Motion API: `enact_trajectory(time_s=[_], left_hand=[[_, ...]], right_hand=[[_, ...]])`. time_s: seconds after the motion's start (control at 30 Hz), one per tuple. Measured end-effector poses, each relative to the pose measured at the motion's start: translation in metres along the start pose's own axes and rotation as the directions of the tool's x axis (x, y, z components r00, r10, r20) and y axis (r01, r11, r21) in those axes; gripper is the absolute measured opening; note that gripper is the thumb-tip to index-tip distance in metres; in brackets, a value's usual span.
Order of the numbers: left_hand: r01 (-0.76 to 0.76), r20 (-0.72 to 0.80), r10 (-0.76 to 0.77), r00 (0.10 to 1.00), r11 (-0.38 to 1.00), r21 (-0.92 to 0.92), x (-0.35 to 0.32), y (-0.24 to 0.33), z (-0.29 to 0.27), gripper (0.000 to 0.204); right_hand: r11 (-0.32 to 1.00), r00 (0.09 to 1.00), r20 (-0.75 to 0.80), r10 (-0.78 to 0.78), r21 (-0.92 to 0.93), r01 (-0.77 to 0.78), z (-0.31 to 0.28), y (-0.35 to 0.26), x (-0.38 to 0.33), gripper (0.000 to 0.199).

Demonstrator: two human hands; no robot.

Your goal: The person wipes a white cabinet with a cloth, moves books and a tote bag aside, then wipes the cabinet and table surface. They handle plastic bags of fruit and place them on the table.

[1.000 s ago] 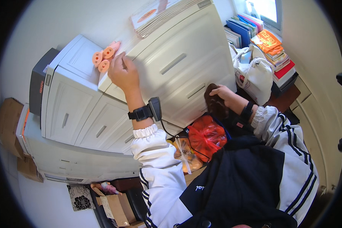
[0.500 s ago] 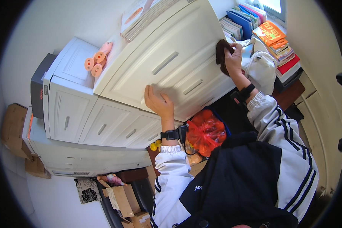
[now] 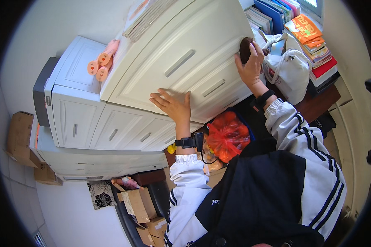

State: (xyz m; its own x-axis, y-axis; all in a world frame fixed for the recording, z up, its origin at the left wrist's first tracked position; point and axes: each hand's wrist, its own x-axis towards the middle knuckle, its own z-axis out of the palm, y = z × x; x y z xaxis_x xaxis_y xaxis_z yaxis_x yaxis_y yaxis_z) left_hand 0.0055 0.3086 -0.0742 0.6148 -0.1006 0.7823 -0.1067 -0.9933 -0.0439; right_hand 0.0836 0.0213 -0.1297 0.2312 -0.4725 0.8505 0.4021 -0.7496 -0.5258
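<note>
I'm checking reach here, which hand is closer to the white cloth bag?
Right. The right hand, holding a dark brown thing against the cabinet, is just beside the white cloth bag; the left hand lies flat on a drawer front, farther off.

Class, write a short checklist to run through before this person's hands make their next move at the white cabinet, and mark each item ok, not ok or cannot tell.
1. Left hand flat on the white cabinet front: ok.
2. Right hand on the dark brown object: ok.
3. Firm grip on that object: cannot tell.
4. Drawer fronts shut: ok.
5. White bag apart from the right hand: not ok, it sits close beside.
</note>
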Motion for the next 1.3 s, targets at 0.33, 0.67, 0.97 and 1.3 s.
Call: enact_trajectory(time_s=[0.33, 0.67, 0.97, 1.3], left_hand=[[0.001, 0.082, -0.004, 0.997, 0.999, 0.034, 0.001, -0.001, -0.003, 0.134], [-0.007, 0.087, -0.001, 0.996, 0.995, 0.099, 0.001, 0.001, -0.004, 0.135], [-0.034, 0.102, 0.021, 0.995, 0.992, 0.121, 0.001, 0.001, -0.008, 0.134], [0.011, 0.124, -0.026, 0.992, 0.992, 0.123, 0.000, 0.000, -0.007, 0.132]], right_hand=[[0.996, 0.994, 0.075, -0.074, 0.064, 0.069, 0.021, -0.022, -0.046, 0.041], [0.820, 0.766, 0.317, -0.560, 0.342, 0.459, 0.012, -0.079, -0.059, 0.029], [0.811, 0.738, 0.359, -0.571, 0.108, 0.574, -0.020, -0.012, -0.008, 0.025], [0.992, 0.980, 0.174, -0.095, 0.093, 0.079, -0.046, 0.017, 0.019, 0.043]])
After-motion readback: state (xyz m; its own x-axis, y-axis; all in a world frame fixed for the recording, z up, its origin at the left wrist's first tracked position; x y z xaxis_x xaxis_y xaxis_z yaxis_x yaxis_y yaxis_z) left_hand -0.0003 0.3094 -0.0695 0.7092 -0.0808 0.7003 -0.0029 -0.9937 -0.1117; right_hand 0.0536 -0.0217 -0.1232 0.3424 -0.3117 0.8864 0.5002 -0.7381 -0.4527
